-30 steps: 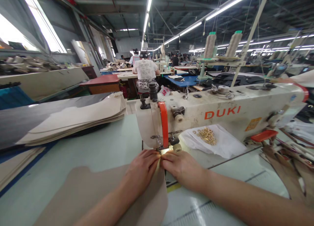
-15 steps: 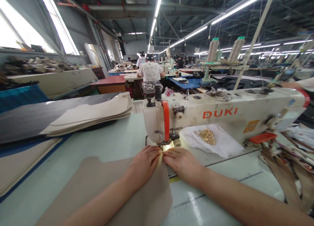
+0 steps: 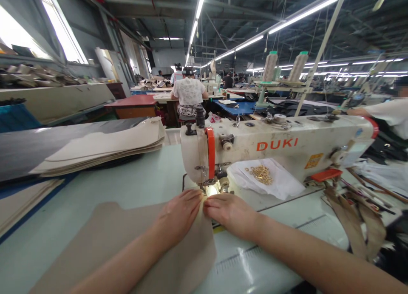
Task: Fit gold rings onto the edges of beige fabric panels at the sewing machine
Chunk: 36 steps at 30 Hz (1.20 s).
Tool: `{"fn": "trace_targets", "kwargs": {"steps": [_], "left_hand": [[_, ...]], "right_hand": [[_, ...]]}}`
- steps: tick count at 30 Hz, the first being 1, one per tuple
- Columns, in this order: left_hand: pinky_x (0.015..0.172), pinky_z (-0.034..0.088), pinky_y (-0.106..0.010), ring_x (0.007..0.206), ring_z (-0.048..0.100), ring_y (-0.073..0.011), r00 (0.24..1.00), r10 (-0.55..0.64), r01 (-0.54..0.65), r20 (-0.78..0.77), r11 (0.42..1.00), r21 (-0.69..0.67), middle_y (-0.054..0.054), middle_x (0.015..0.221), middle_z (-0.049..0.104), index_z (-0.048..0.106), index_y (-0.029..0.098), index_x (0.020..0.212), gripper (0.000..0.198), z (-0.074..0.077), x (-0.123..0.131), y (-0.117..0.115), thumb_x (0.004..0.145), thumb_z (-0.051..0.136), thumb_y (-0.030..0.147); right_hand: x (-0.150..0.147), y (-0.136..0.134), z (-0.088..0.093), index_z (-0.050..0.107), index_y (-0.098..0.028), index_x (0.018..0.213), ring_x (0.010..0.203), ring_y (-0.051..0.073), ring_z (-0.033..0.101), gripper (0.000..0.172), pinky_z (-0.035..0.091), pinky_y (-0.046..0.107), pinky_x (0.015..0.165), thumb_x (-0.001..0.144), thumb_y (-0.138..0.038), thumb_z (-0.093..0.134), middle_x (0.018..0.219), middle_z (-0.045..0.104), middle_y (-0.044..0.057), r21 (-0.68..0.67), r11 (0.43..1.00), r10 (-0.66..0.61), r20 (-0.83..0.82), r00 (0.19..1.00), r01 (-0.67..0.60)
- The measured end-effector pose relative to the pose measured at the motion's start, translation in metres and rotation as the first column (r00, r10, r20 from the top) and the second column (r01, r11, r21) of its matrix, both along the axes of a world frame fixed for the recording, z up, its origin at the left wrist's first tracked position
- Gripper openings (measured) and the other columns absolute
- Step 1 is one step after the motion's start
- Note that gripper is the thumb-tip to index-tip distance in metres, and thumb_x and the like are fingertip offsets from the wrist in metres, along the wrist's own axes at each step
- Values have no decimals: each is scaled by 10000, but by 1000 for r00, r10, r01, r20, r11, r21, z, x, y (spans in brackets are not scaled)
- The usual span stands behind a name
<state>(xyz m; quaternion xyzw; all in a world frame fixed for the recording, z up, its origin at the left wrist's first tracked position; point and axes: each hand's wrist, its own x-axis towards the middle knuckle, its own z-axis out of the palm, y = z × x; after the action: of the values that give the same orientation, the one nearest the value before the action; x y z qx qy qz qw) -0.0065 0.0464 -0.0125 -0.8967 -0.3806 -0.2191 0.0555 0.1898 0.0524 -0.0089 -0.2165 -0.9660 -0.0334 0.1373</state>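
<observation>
A white sewing machine point(image 3: 274, 151) marked DUKI stands on the pale table point(image 3: 146, 187). A tan fabric piece point(image 3: 121, 238) lies in front of it, its right edge lit under the needle. My left hand point(image 3: 180, 215) rests on that fabric with fingers curled down onto the edge near the needle. My right hand point(image 3: 231, 213) presses the same edge from the right side, fingertips almost touching the left ones. Both hands pinch the fabric edge.
A stack of tan cut pieces point(image 3: 98, 149) lies at the back left on dark material. A white cloth with several gold rings point(image 3: 261, 174) sits under the machine arm. Tan straps point(image 3: 357, 217) hang at the right. Other people sit at machines behind and to the right.
Both hands stay together on the fabric edge at the needle. The view has shifted slightly; a person at the far right has come into sight.
</observation>
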Motion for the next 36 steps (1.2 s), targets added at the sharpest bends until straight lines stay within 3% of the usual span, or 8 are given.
{"fn": "trace_targets", "kwargs": {"steps": [16, 27, 36], "left_hand": [[853, 535, -333, 960, 630, -196, 997, 6, -4, 75, 1000, -30, -65, 1010, 694, 648, 196, 994, 264, -1, -3, 10, 900, 405, 239], [874, 525, -397, 989, 625, -232, 998, 34, -32, 45, 998, -46, -89, 1040, 689, 657, 174, 995, 289, -3, -3, 14, 901, 394, 248], [836, 538, -356, 951, 632, -212, 997, 27, -26, 68, 999, -19, -77, 1004, 698, 654, 185, 980, 277, -2, -3, 11, 894, 400, 252]], "right_hand": [[-2, 5, -1, 579, -128, 936, 1014, 177, 549, 95, 408, 267, 952, 909, -162, 495, 984, 638, 72, 6, 1000, 3, -27, 1000, -3], [-5, 11, -4, 580, -115, 932, 1006, 183, 559, 82, 414, 270, 947, 892, -146, 516, 1001, 641, 83, -4, 1000, -5, -34, 999, 5], [-3, 7, 1, 587, -118, 925, 996, 174, 555, 99, 421, 273, 935, 904, -147, 494, 974, 645, 85, -16, 1000, -5, -34, 999, 4]]}}
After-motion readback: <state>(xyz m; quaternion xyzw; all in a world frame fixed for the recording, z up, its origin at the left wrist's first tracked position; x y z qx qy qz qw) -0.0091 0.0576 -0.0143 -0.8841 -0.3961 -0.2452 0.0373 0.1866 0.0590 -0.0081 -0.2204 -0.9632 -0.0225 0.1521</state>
